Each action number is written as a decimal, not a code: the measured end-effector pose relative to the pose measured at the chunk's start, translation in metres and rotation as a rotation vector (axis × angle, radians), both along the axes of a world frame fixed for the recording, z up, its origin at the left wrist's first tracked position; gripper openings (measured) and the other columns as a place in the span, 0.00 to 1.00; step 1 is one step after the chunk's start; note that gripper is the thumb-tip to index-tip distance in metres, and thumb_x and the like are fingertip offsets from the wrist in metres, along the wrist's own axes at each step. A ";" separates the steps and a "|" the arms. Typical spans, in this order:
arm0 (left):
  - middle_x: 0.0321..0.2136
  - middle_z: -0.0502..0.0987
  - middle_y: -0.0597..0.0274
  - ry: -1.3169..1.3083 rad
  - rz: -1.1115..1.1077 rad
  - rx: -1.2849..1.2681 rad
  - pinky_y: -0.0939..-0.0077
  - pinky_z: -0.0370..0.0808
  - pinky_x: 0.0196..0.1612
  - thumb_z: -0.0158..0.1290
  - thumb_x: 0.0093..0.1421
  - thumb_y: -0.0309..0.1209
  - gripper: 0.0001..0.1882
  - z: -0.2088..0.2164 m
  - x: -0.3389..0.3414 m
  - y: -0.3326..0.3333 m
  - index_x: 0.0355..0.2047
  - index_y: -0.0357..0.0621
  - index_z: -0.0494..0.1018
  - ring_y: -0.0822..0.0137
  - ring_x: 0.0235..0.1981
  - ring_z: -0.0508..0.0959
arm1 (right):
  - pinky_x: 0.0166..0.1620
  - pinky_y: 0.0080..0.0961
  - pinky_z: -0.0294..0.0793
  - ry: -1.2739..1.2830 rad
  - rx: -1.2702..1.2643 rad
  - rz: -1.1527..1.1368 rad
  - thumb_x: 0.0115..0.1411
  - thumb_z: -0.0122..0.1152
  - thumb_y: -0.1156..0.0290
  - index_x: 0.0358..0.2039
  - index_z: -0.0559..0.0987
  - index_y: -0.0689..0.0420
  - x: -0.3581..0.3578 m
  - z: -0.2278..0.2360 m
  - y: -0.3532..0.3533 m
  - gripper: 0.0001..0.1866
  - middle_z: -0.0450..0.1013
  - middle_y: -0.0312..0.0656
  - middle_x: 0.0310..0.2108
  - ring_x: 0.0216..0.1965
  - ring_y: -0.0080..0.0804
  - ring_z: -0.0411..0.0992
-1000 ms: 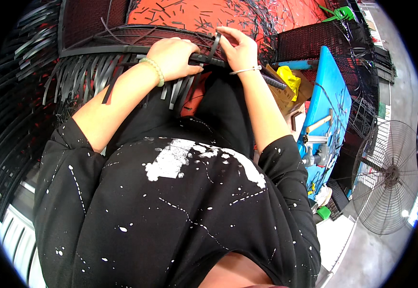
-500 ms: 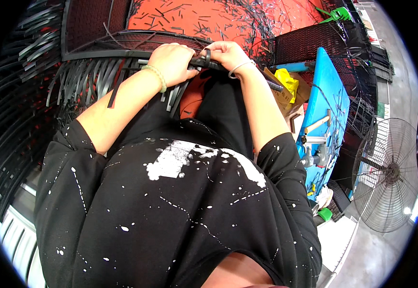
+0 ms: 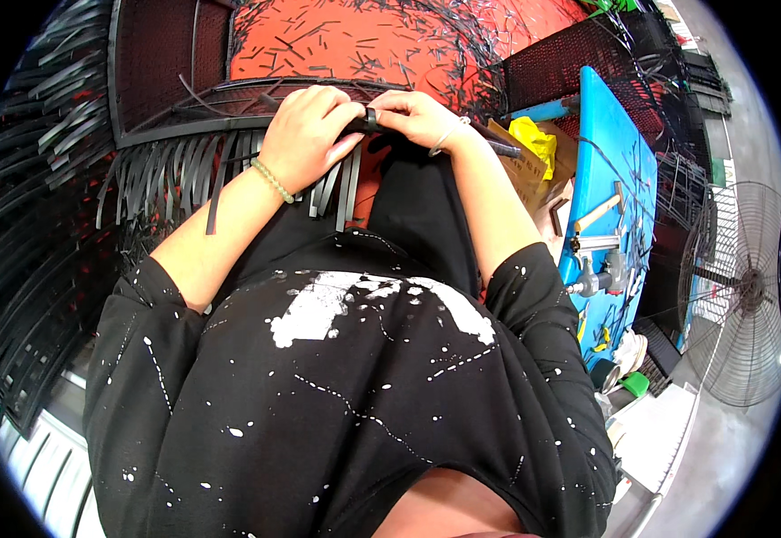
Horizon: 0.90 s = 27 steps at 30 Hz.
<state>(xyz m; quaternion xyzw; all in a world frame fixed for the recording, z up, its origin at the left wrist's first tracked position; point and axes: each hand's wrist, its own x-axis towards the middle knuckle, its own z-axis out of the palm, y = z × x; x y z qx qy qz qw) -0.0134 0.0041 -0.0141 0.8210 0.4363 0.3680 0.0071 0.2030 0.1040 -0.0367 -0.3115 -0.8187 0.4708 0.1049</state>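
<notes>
Both my hands meet at a dark bar (image 3: 505,151) on the near edge of a black woven frame (image 3: 175,132). My left hand (image 3: 314,125) is closed over the bar, its thumb and fingers pinching a flat black plastic strip (image 3: 371,119) that loops up between the hands. On the other side of the loop, my right hand (image 3: 417,118) is closed with its fingertips at the same strip; its palm side is hidden. Loose strip ends (image 3: 341,190) hang below my left hand, over my black trousers.
Long black strips (image 3: 59,188) crowd the left side. Cut pieces lie scattered on the red surface (image 3: 319,27) ahead. To the right stand a cardboard box (image 3: 526,179) with a yellow bag (image 3: 535,139), a blue board (image 3: 601,161) bearing a hammer (image 3: 598,208) and power tool (image 3: 601,276), and a large fan (image 3: 749,287).
My left hand has shifted toward the right hand, its thumb and fingers now at the strip loop. The loop sits lower and further left. The whole view has also shifted slightly.
</notes>
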 end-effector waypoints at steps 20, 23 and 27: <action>0.28 0.75 0.66 -0.029 -0.115 -0.102 0.67 0.68 0.41 0.60 0.51 0.31 0.10 0.010 -0.004 -0.013 0.34 0.46 0.77 0.63 0.35 0.74 | 0.44 0.27 0.74 0.078 0.346 -0.149 0.52 0.66 0.67 0.42 0.80 0.55 -0.002 0.008 -0.035 0.16 0.78 0.39 0.37 0.39 0.32 0.76; 0.30 0.75 0.65 0.045 -0.110 -0.165 0.66 0.69 0.42 0.59 0.52 0.32 0.12 0.000 -0.007 -0.014 0.38 0.46 0.77 0.63 0.36 0.74 | 0.45 0.32 0.74 0.106 0.517 -0.170 0.51 0.65 0.64 0.40 0.80 0.54 -0.004 0.004 -0.038 0.15 0.78 0.42 0.37 0.40 0.39 0.75; 0.30 0.75 0.67 0.121 -0.133 -0.118 0.68 0.68 0.40 0.59 0.52 0.30 0.12 -0.002 -0.006 -0.010 0.38 0.47 0.77 0.63 0.35 0.74 | 0.45 0.34 0.73 0.099 0.618 -0.188 0.53 0.62 0.62 0.39 0.80 0.54 -0.004 0.003 -0.044 0.14 0.77 0.43 0.37 0.40 0.43 0.75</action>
